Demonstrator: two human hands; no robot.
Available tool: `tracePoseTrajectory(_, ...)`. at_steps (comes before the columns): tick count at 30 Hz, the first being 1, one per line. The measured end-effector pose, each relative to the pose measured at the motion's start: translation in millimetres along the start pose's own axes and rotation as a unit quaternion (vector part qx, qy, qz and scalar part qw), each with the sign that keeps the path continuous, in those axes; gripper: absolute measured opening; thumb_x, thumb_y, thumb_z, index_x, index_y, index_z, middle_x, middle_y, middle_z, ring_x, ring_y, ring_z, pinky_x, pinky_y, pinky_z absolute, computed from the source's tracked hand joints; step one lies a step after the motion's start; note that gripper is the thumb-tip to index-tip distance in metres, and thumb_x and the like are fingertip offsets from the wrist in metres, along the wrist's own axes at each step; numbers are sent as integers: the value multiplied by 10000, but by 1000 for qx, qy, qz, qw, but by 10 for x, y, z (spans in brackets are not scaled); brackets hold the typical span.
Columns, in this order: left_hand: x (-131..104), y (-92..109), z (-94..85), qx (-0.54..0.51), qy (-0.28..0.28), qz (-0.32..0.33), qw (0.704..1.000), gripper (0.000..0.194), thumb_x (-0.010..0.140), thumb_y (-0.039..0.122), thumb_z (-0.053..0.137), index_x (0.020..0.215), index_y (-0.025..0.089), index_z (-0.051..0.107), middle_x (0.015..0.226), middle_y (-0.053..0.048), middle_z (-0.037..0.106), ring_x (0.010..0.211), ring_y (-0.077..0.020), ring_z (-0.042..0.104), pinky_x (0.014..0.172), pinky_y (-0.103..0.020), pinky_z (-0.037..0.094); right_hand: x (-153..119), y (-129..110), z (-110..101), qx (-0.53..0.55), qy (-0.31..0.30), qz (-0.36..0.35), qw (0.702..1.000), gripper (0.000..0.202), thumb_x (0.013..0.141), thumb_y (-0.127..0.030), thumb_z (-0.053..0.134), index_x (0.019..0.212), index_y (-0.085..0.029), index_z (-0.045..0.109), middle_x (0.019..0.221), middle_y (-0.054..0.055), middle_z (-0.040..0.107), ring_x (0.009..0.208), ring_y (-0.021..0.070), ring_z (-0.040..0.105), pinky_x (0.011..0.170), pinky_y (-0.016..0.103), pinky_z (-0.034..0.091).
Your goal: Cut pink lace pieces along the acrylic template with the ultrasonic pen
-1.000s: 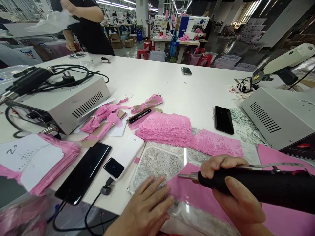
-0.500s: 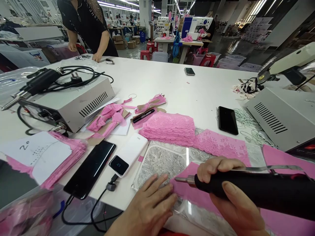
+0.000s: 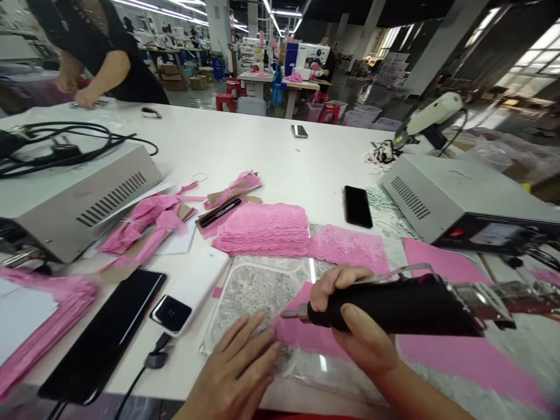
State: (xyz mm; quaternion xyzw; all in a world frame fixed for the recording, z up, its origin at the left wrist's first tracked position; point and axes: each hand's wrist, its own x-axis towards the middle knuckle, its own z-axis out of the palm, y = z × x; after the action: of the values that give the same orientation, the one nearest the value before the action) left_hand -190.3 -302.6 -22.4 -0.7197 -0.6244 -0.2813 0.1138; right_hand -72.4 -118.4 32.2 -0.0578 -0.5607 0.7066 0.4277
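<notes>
My right hand [image 3: 356, 326] is wrapped round a black handheld ultrasonic welder [image 3: 394, 306], its metal tip pointing left. Under that tip lies a pink fabric piece [image 3: 306, 332] on a clear plastic-covered, grey marbled board [image 3: 254, 286]. My left hand [image 3: 240, 367] lies flat with fingers stretched out, fingertips at the left edge of the fabric. Just behind the board sits a stack of pink lace [image 3: 265, 227], with another lace strip [image 3: 350, 248] to its right. More pink fabric [image 3: 459, 361] spreads beneath and right of the tool.
A grey power unit [image 3: 464, 198] stands at right, another grey unit [image 3: 79, 192] at left with coiled cables. Phones [image 3: 105, 332] [image 3: 357, 207], a white power bank [image 3: 196, 291] and a marker [image 3: 220, 213] lie around. A person [image 3: 96, 58] stands across the table.
The view has swung to the right, so the table's things sit further left and more of the right power unit shows. Both hands keep nearly the same pose at the fabric.
</notes>
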Motion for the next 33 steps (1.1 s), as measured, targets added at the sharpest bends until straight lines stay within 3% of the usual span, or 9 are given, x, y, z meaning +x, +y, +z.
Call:
tracePoseTrajectory(5, 28, -23, 45, 3, 23, 20, 1000, 288, 942, 54, 470, 1161, 114, 647, 1200, -100, 686, 1365, -259, 444, 1139, -425, 381, 48, -320, -469, -7, 125, -53, 991, 112, 751, -259, 659, 853, -214, 651, 762, 1, 571, 575, 124, 564, 516, 288, 495)
tracePoseTrajectory(9, 148, 2, 132, 3, 27, 55, 998, 262, 950, 61, 477, 1122, 123, 664, 1161, -77, 706, 1372, -261, 432, 1173, -442, 318, -94, -552, -939, -41, 221, -72, 972, 108, 673, -234, 661, 776, -202, 672, 696, -7, 554, 510, 116, 531, 460, 281, 470)
tracePoseTrajectory(13, 332, 37, 257, 7, 17, 98, 995, 254, 968, 83, 466, 1106, 131, 674, 1162, -65, 709, 1375, -250, 425, 1197, -452, 258, -287, -706, -1226, -63, 292, -79, 951, 121, 634, -254, 697, 738, -202, 667, 666, -16, 539, 504, 114, 521, 452, 275, 467)
tracePoseTrajectory(21, 588, 119, 468, -15, 23, 146, 989, 239, 1004, 149, 456, 1103, 160, 673, 1169, -50, 711, 1338, -233, 475, 1182, -450, 286, -496, -718, -1323, -58, 277, -81, 956, 139, 698, -283, 699, 806, -203, 661, 688, -4, 567, 521, 116, 535, 468, 275, 477)
tracePoseTrajectory(26, 682, 135, 463, 17, -24, 177, 984, 240, 1006, 166, 469, 1113, 165, 683, 1192, -42, 702, 1356, -240, 446, 1202, -454, 234, -449, -660, -1316, -37, 257, -95, 961, 129, 738, -275, 686, 842, -207, 653, 729, 0, 568, 549, 119, 550, 494, 282, 483)
tracePoseTrajectory(33, 679, 134, 474, -5, -9, 148, 989, 227, 1014, 237, 493, 1121, 185, 685, 1170, -19, 713, 1364, -196, 431, 1206, -402, 228, -399, -606, -1319, -42, 230, -103, 967, 125, 775, -255, 667, 893, -222, 643, 777, 5, 569, 592, 130, 560, 534, 297, 497)
